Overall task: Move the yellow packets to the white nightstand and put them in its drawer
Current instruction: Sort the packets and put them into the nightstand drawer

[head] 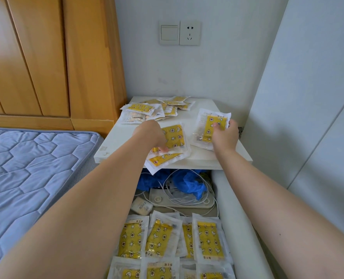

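Two bare forearms are reaching forward from the bottom of the view, over the open drawer [245, 228] of the white nightstand [205, 158]. Yellow packets [208, 241], printed with stars, moons and small flowers, are lying in rows across the drawer's near part, overlapping one another. Behind them in the drawer a small pouch [142, 205] reading "face" is sitting beside a white tray [157, 196] tangled with white cables [187, 200], and crumpled blue plastic [189, 183] is bunched at the back.

On the nightstand's top, the left hand [153, 135] is pressing down on a small stack of packets [174, 137] near the front edge, fingers curled over it, thumb side at the lower corner; the lowest packet is sticking out past the edge above the drawer. The right hand [224, 134] is gripping a second bunch of packets [211, 125], fingers closed on its right side, holding it tilted just above the top. A loose pile of packets [157, 109] is lying at the back left of the top, well apart from both hands. Their fine print is too small to read.

A blue quilted mattress [26, 174] is lying to the left, against a wooden headboard [46, 57]. A wall switch [169, 33] and socket [189, 33] are sitting above the nightstand.
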Tool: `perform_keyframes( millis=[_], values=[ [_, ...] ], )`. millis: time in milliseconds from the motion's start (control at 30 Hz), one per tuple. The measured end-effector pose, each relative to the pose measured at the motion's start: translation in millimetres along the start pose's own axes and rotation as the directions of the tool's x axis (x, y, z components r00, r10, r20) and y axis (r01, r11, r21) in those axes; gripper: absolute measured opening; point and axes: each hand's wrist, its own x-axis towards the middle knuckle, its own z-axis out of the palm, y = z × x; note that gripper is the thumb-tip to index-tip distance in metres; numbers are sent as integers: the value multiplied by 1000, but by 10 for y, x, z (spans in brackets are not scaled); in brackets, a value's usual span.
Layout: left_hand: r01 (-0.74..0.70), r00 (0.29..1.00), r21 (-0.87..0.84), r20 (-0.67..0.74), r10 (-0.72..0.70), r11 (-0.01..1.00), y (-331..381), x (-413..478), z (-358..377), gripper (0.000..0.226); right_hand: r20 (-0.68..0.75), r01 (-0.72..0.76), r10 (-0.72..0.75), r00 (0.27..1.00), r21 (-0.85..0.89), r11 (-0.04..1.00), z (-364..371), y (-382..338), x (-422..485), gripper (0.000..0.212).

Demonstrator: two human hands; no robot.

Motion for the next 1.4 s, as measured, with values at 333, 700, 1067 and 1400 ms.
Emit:
perform_keyframes(
  millis=[333,700,1067,1400],
  values=[
    [-87,954,-358,-298,-25,930,49,-371,325,19,-16,252,-253,967,-35,967,-270,61,-584,35],
    [-211,973,-630,-210,98,747,-170,-885,1158,46,294,517,-457,839,-173,838,-620,461,-1107,43],
    [100,986,-612,-43,-159,785,-744,-628,1382,19,663,558,-125,738,-495,666,-553,647,-1223,60],
    [212,967,-801,89,-239,559,-874,-566,1402,16,376,-707,829,414,-440,553,-258,807,-1256,3]
  ],
)
